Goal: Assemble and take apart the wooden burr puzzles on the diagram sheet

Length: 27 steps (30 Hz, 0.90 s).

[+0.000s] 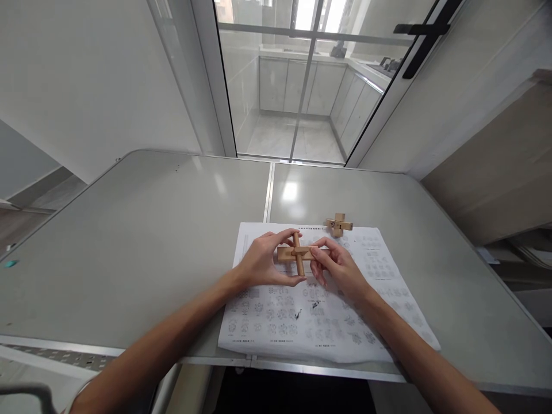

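Note:
Between my two hands is a wooden interlocking puzzle [287, 254], its pieces crossed, held above a printed sheet [280, 339]. My left hand [269, 260] grips the ends of its crosswise rod, thumb at the near end and fingers at the far end. At the right end of the long piece, my right hand [338, 263] pinches with thumb and fingers. Part of that end is hidden behind the fingers. Beyond my right hand, a second wooden puzzle [339, 225] of crossed blocks rests at the sheet's far edge.
The sheet carries rows of small diagrams and lies on a grey table [150, 241] with a metal seam [269, 192]. A framed glass door [280, 86] with a black handle [425, 31] stands past the far edge. A small teal thing [11, 263] lies at the far left.

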Each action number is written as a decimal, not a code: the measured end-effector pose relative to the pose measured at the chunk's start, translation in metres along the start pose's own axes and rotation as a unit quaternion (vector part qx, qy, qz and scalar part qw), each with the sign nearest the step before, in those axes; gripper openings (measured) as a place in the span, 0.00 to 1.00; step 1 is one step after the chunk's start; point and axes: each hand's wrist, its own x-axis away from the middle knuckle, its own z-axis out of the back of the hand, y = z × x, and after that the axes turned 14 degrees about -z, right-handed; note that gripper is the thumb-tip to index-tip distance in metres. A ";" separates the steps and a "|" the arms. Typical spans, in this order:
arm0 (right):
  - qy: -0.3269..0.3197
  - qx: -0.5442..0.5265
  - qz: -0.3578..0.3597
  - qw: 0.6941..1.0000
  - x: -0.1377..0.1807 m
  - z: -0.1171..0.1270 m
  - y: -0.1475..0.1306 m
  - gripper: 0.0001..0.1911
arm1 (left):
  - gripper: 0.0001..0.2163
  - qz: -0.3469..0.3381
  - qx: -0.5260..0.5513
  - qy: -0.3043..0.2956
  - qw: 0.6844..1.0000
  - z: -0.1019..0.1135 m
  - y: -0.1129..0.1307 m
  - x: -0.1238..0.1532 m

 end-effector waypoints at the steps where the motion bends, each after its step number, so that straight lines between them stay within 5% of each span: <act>1: -0.002 0.002 -0.001 1.000 0.000 0.000 0.000 0.20 | 0.39 0.001 0.005 -0.003 1.000 0.001 0.000 0.000; 7: -0.037 -0.008 -0.026 0.999 0.001 0.001 0.004 0.21 | 0.39 0.014 0.044 -0.026 0.999 0.002 -0.003 0.002; 27: 0.014 0.063 -0.046 0.997 -0.006 0.006 0.003 0.22 | 0.33 0.030 -0.047 -0.050 0.997 -0.005 -0.008 -0.003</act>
